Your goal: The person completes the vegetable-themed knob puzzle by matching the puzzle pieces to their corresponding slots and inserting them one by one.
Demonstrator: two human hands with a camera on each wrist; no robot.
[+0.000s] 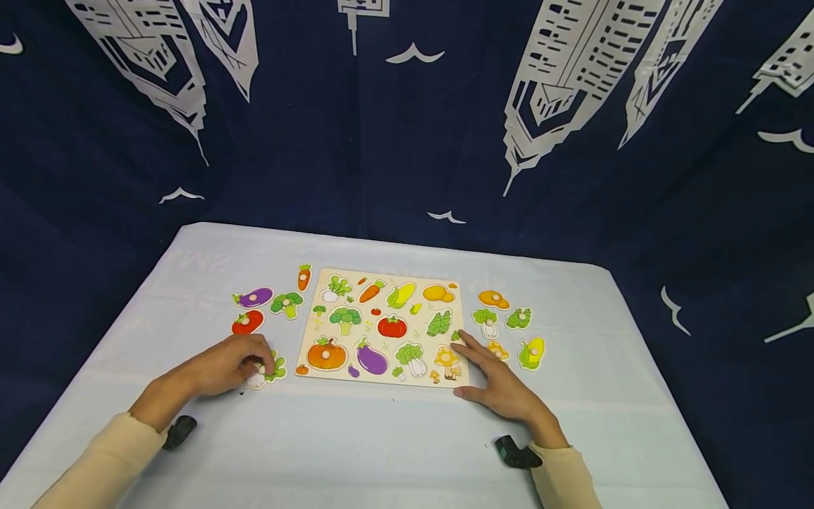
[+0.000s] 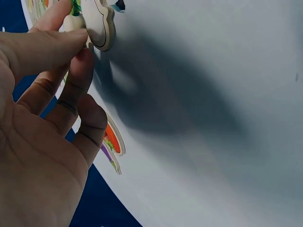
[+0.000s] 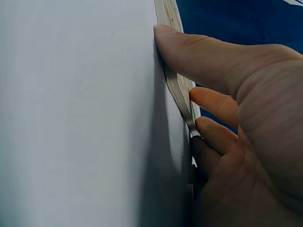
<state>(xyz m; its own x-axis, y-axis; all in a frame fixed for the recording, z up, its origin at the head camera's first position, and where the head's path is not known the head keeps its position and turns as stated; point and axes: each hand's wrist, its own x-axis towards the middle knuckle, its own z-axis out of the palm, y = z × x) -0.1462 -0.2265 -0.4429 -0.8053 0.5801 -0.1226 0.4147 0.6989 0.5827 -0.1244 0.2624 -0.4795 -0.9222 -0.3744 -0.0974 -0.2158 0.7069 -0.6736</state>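
My left hand (image 1: 230, 364) pinches the small round knob (image 2: 75, 22) of a flat white turnip piece (image 1: 256, 380) with green leaves, at the left of the board. In the left wrist view the turnip piece (image 2: 100, 23) shows its wooden edge, and the thumb lies against the knob. A wooden vegetable puzzle board (image 1: 362, 277) with printed pictures lies in the middle of the table. Spread at its lower right corner, my right hand (image 1: 502, 389) has fingertips on the board and the thumb by its near edge. In the right wrist view the thumb touches the board's edge (image 3: 176, 90).
Tomato (image 1: 246, 322), eggplant (image 1: 256, 297), broccoli (image 1: 287, 305) and carrot (image 1: 304, 277) pieces lie left of the board. On its right are a potato piece (image 1: 494, 300), a corn piece (image 1: 531, 353), a mushroom piece (image 1: 497, 350) and several greens. A white cloth (image 1: 381, 452) covers the table.
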